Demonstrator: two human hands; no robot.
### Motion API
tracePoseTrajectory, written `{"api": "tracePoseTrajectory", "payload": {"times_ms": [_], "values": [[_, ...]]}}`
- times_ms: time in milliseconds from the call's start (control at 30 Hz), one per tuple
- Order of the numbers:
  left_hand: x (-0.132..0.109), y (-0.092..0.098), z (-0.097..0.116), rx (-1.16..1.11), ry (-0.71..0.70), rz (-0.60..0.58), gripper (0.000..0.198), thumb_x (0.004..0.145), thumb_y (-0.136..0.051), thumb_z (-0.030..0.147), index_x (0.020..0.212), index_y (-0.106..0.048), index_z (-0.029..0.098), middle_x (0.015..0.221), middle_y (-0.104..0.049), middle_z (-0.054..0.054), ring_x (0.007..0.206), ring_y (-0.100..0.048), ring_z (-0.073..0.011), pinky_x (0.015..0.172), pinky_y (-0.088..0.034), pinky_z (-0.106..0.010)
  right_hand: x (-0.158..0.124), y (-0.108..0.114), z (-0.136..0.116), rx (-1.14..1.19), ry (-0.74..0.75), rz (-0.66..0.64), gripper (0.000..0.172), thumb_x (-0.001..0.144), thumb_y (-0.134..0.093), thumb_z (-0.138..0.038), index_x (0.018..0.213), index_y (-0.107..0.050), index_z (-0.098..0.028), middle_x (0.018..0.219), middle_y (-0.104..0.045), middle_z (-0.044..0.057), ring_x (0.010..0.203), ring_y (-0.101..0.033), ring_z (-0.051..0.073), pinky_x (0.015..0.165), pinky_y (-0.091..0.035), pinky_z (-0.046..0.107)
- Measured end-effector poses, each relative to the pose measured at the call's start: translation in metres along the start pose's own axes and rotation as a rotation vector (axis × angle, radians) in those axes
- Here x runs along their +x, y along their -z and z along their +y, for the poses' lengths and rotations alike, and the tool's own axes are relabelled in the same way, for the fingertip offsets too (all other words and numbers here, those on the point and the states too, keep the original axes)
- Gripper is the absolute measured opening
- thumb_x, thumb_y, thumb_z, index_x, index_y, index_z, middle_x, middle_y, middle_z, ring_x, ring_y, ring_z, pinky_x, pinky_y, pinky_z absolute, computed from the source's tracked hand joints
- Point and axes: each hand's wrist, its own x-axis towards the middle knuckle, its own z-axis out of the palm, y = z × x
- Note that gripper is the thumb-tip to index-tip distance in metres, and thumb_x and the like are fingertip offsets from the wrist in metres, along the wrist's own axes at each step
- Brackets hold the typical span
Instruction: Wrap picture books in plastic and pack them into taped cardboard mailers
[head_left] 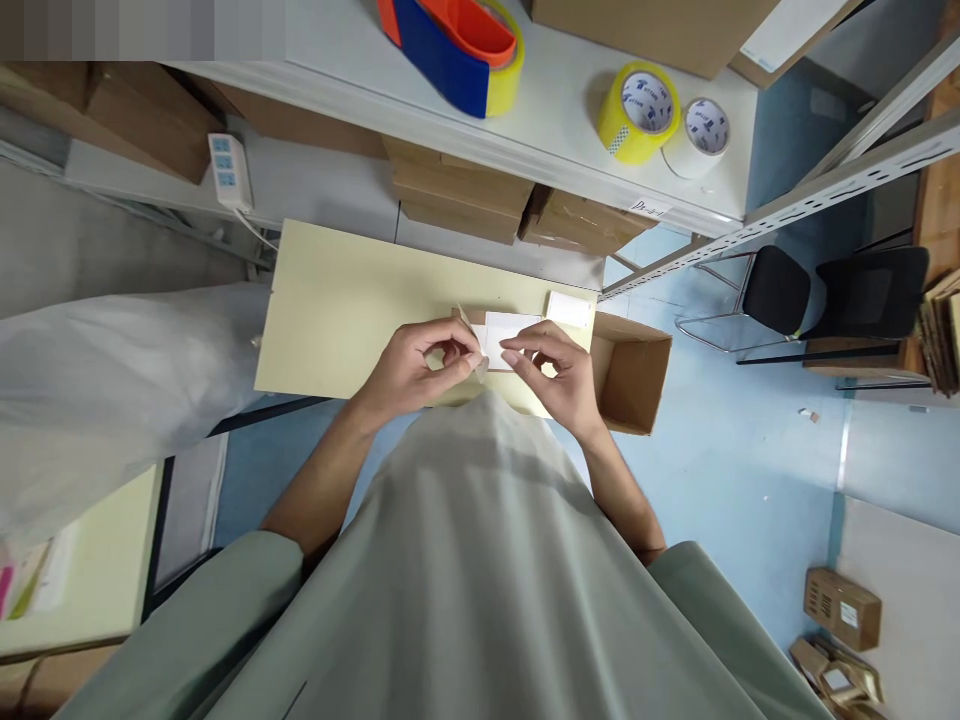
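Standing open, right of the hands: a cardboard box.

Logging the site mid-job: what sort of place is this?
Probably a packing or storage area: a yellow tape roll and a blue-and-orange tape dispenser sit on a shelf, and an open cardboard box stands beside the pale yellow table.

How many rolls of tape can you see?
3, all on the upper shelf: one in the blue-and-orange dispenser, a yellow roll, and a white roll beside it.
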Motion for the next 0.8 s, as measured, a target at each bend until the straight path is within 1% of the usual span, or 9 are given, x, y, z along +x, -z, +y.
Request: {"api": "tracePoseTrajectory", "payload": {"times_ms": [100,233,433,633,800], "values": [[-0.003,-0.003,0.0,0.023,-0.018,-0.018,0.021,0.097,-0.077,0.039,0.085,-0.078,0.022,0.081,-0.074,-0.003,0.07,-0.059,-0.0153,0.069,-0.049,-0.03,-0.003,-0.006,-0.01,0.026,-0.013,-0.049,0.036,0.102,-0.082,-0.063,0.107,-0.089,-0.028,0.101,-0.073,0.005,0.085,-0.068,0.017,0.07,-0.061,0.033],[-0.006,-0.005,-0.003,0.057,-0.021,-0.032,0.018,0.097,-0.076,0.037,0.088,-0.08,0.022,0.082,-0.074,-0.003,0.072,-0.06,-0.0156,0.069,-0.049,-0.03,-0.007,-0.01,-0.012,0.019,-0.048,-0.037,0.037,0.098,-0.086,-0.063,0.105,-0.089,-0.027,0.101,-0.073,0.005,0.08,-0.066,0.016,0.067,-0.059,0.032],[-0.011,-0.01,-0.002,0.098,0.01,-0.061,0.021,0.096,-0.075,0.04,0.086,-0.078,0.022,0.081,-0.075,-0.003,0.073,-0.061,-0.0163,0.072,-0.052,-0.031,-0.015,-0.009,-0.009,0.0,-0.091,-0.028,0.034,0.101,-0.083,-0.06,0.099,-0.088,-0.027,0.098,-0.075,0.004,0.077,-0.065,0.015,0.063,-0.056,0.031],[-0.013,-0.014,0.0,0.12,0.008,-0.087,0.017,0.094,-0.071,0.036,0.086,-0.077,0.022,0.085,-0.077,-0.002,0.076,-0.064,-0.0166,0.074,-0.053,-0.031,-0.02,-0.007,-0.009,0.018,-0.093,-0.012,0.028,0.101,-0.08,-0.051,0.091,-0.083,-0.025,0.096,-0.075,0.003,0.077,-0.064,0.015,0.063,-0.052,0.031],[-0.014,-0.01,-0.012,0.168,0.059,-0.053,0.019,0.091,-0.071,0.038,0.081,-0.074,0.022,0.08,-0.074,-0.001,0.075,-0.063,-0.0171,0.074,-0.053,-0.031,-0.022,-0.003,-0.008,-0.036,-0.154,0.017,0.028,0.102,-0.075,-0.05,0.089,-0.076,-0.025,0.098,-0.074,0.003,0.078,-0.064,0.016,0.066,-0.053,0.031]]}}
